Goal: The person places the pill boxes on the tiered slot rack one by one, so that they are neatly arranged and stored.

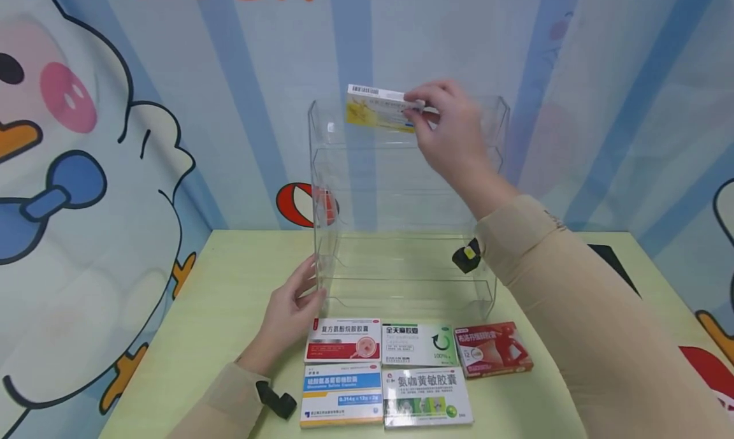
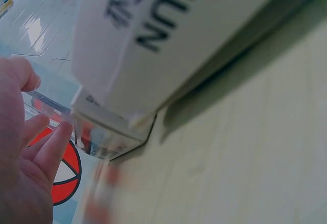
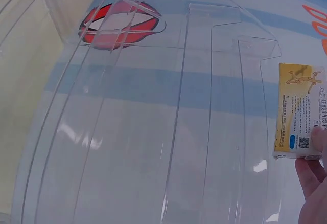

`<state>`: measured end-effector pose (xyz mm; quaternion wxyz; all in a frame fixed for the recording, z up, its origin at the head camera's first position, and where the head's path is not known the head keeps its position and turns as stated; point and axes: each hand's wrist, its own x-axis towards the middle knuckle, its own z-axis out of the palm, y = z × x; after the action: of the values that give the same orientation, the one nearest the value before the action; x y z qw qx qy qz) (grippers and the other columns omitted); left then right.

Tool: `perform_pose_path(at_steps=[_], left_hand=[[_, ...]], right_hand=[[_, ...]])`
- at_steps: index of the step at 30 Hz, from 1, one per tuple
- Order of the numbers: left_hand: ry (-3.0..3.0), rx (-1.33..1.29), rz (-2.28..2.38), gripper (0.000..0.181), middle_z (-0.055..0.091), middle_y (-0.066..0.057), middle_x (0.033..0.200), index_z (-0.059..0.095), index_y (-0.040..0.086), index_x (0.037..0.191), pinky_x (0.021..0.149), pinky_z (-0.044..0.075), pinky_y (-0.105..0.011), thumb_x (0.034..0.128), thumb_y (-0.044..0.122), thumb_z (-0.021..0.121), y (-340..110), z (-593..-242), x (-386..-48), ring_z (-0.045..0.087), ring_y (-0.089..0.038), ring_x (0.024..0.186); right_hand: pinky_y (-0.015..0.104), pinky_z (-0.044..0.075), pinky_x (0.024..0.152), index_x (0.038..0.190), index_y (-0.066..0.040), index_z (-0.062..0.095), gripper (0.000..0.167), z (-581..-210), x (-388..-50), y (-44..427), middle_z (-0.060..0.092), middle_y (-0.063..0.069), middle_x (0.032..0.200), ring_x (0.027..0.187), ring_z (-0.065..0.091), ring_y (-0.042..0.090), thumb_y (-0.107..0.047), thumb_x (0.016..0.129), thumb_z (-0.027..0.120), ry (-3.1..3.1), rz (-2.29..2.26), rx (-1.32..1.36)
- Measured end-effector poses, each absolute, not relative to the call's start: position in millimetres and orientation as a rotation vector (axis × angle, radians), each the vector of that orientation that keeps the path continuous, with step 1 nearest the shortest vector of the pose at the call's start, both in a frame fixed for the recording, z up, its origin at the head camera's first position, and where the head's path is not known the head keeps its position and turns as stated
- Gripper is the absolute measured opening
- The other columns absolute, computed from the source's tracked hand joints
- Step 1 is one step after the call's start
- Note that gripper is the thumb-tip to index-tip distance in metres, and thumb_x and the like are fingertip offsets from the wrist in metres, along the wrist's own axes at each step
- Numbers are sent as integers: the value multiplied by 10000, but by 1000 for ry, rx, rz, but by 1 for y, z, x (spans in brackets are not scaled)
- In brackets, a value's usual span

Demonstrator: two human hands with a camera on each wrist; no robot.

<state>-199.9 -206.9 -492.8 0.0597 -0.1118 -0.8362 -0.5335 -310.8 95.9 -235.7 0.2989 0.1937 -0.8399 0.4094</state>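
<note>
My right hand (image 1: 453, 123) pinches one end of a white and yellow medicine box (image 1: 375, 109) between thumb and fingers. That box is held level at the top tier of a clear acrylic display rack (image 1: 410, 290); the right wrist view shows its printed broad face (image 3: 297, 112). Down at the rack's lower left side, my left hand (image 1: 291, 316) grips the side panel, thumb in front and fingers behind. In the left wrist view the thumb and fingers (image 2: 53, 152) lie on either side of the panel's edge.
Before the rack lie medicine boxes: a red and white one (image 1: 344, 341), a green and white one (image 1: 419, 345), a red one (image 1: 494, 350), a blue and white one (image 1: 341, 395) and a white and green one (image 1: 427, 397). A patterned cloth (image 1: 258, 107) hangs behind the table (image 1: 229, 280).
</note>
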Motion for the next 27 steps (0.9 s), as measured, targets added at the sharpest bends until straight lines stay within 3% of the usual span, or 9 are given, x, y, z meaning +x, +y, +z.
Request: perform_pose_path(at_steps=[6, 15, 21, 27], left_hand=[[-2535, -333, -1640, 769, 526, -31, 1710, 355, 458, 1702, 1141, 594, -430, 1077, 171, 699, -205, -492, -198, 611, -316, 1510], [-2534, -330, -1643, 760, 529, -48, 1709, 361, 459, 1697, 1142, 591, -454, 1077, 183, 702, -205, -492, -197, 613, -329, 1506], [-2525, -354, -1653, 768, 538, -61, 1700, 361, 434, 1707, 1136, 595, -460, 1074, 163, 702, -205, -491, -198, 629, -342, 1488], [-2546, -320, -1654, 775, 528, -23, 1709, 349, 504, 1690, 1138, 596, -444, 1077, 188, 701, -204, -490, -198, 618, -313, 1503]], right_hand=[[169, 591, 1093, 1288, 14, 752, 242, -237, -321, 83, 633, 149, 1383, 1318, 694, 232, -29, 1056, 698, -2205, 1150, 478], [133, 575, 1085, 1310, -33, 754, 249, -233, -326, 71, 637, 108, 1428, 1311, 680, 212, -59, 1074, 680, -2284, 1121, 428], [185, 603, 1085, 1286, -32, 767, 228, -237, -329, 63, 660, 101, 1406, 1309, 681, 216, -62, 1080, 675, -2310, 1168, 423], [201, 612, 1079, 1261, -16, 777, 221, -245, -333, 56, 698, 110, 1430, 1332, 708, 230, -19, 1076, 655, -2310, 1146, 453]])
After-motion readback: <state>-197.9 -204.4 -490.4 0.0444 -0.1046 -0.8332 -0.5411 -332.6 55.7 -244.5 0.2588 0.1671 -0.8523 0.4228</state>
